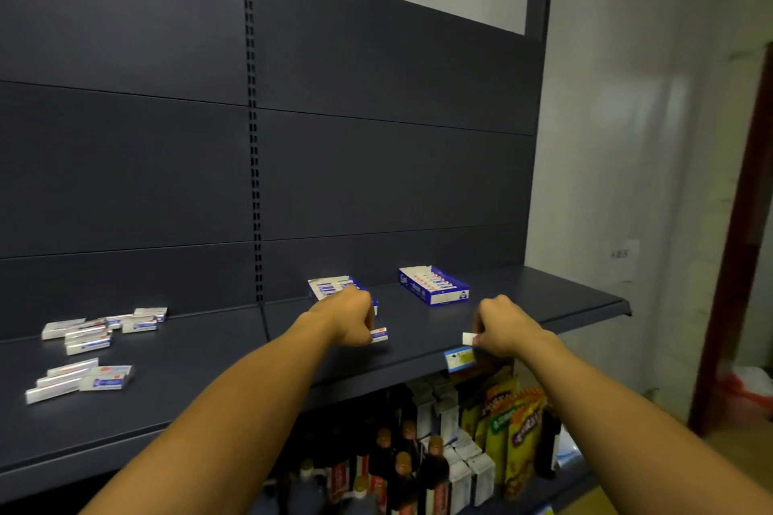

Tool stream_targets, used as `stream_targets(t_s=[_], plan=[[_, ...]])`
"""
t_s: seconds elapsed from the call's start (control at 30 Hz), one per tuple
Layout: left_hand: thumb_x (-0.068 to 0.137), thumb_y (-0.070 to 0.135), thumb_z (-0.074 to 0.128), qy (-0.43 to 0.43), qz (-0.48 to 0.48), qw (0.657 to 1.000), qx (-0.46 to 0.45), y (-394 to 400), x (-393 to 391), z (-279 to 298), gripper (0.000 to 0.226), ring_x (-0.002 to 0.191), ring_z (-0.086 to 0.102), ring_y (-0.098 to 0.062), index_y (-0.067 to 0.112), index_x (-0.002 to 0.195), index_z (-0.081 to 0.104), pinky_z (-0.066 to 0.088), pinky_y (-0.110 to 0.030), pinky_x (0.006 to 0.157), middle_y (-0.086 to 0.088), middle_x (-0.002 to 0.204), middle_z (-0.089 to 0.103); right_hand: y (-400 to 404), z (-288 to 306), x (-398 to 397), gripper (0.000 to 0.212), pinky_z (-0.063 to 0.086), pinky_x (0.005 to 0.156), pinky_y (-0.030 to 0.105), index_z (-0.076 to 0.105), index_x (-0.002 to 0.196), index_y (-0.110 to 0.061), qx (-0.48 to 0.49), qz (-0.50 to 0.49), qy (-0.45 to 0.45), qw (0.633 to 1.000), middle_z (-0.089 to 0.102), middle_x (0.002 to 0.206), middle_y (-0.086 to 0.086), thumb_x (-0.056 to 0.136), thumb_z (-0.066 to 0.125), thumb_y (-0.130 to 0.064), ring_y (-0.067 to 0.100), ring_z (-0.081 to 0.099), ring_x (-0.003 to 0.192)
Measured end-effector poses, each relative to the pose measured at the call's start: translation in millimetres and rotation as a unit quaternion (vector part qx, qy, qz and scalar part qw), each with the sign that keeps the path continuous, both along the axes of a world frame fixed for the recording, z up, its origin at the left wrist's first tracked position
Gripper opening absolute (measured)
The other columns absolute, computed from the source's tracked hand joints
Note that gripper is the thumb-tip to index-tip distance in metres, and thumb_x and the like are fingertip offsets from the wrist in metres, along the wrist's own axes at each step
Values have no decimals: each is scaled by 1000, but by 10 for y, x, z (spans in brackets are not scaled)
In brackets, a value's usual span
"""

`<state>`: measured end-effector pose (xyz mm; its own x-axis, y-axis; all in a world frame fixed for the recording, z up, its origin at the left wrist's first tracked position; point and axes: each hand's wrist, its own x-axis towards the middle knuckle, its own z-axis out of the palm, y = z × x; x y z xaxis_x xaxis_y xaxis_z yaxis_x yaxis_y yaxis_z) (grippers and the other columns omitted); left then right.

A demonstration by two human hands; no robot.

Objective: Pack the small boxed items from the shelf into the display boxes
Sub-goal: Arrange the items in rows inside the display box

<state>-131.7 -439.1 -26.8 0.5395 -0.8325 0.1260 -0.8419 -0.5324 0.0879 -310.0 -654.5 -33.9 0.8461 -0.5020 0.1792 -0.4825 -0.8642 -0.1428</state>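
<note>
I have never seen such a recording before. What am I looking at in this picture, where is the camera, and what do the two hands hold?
There is no machine here. A person wears a wide camera on the head, so the single picture looks forward and down along both bare arms. The left hand grips a small white boxed item. The right hand pinches another small white item. Both hands are over a dark shelf. On it stand two blue display boxes: one sits apart at the back, the other is partly hidden behind the left hand. Loose small boxes lie at the left. Bottles and packets fill the shelf below.
</note>
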Motion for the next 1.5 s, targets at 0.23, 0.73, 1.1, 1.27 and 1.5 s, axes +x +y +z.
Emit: stream_targets(t_s=[0.23,0.73,1.1,1.27,1.5], plan=[[85,19,70,-18,-12,1000,-3,-454,-31,40,17,88,68,-23,11,99,76,61,-40,81,-6,101,70,-363,-5,-128,13,58,80,34,73,96,-16,2,-27,4,1000,64,97,4,87,74,-25,21,66,86],[88,21,71,29,-19,999,-28,-1482,729,111,14,90,64,-15,14,100,73,60,-35,85,1,95,66,-1305,64,598,13,57,86,35,73,103,-17,-14,-18,20,1000,67,102,4,91,70,-21,20,65,91],[90,20,71,14,-36,999,-16,-2124,1296,145,23,102,65,-18,11,111,71,59,-38,89,-6,114,69,-1878,81,1408,7,53,72,25,68,94,-21,7,8,4,1000,61,92,-3,90,73,-25,12,60,86],[90,24,72,10,-38,999,-9,-2373,1431,107,26,103,66,-20,12,114,69,60,-39,88,-6,117,69,-2087,33,1652,14,55,77,27,72,102,-19,22,21,0,1000,63,95,-3,90,73,-26,13,61,89],[89,22,72,26,-7,999,-28,-2677,1586,18,24,96,67,-16,13,111,71,61,-37,84,-4,112,72,-2368,-20,1988,15,58,83,31,73,106,-17,28,72,-9,997,70,109,2,93,70,-23,14,65,96]])
